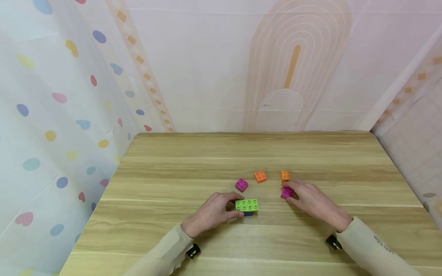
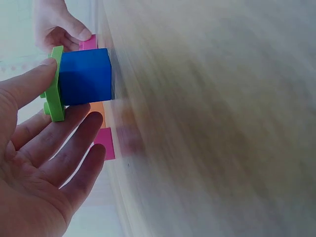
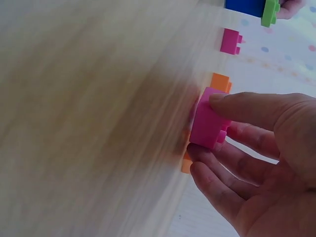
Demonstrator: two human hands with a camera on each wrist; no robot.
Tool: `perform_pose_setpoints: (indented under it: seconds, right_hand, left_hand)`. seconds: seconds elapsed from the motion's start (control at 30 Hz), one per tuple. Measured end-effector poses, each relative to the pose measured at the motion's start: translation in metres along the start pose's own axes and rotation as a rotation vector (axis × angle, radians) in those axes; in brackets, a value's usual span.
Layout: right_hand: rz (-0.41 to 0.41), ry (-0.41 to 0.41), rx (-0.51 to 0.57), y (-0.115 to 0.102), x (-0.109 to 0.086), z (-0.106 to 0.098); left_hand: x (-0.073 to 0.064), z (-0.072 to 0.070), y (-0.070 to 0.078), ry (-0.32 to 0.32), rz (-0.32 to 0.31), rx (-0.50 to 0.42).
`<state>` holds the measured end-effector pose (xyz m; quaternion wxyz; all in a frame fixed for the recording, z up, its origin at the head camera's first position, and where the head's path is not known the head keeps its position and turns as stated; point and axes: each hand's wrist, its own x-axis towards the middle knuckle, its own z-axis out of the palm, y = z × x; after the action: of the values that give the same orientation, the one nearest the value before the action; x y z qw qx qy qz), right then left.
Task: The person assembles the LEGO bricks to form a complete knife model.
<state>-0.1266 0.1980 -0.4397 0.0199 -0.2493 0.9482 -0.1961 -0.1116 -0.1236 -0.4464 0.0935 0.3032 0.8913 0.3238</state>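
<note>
Nearest, on the table (image 1: 207,245), the left hand (image 1: 215,209) has its fingers clamped on the green brick (image 1: 246,205), thumb at its near edge, other fingers behind. The blue brick (image 2: 86,76) sits directly underneath, and the green one overhangs it; an uneven press or sideways tug could probably prise the two apart or tip them, since the grip seems to be on the upper piece. A little farther, to the right, the fingers of the right hand (image 1: 312,197) pinch the right pink (image 1: 286,192) by opposite sides; whether it is off the table I cannot tell. That hold is at the fingertips, so the brick may twist or slip. Beyond lie the left pink (image 1: 241,185), the left orange (image 1: 260,176) and the right orange (image 1: 285,175); this last is so close to the right fingers that a careless move might knock it
</note>
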Motion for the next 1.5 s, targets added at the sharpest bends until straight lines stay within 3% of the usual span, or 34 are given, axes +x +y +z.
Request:
perform_pose_setpoints:
  seconds: [0.87,1.17,1.5]
  right_hand:
    - [-0.121,0.19,0.183,-0.023,-0.006,0.001]
    - [-0.151,0.206,0.216,-0.036,-0.004,0.001]
    - [-0.213,0.21,0.284,-0.049,0.0,0.001]
  left_hand:
    - [0.004,0.001,0.002,-0.016,-0.004,-0.006]
    - [0.003,0.002,0.003,-0.009,-0.001,0.001]
    - [0.002,0.004,0.002,-0.002,-0.018,-0.051]
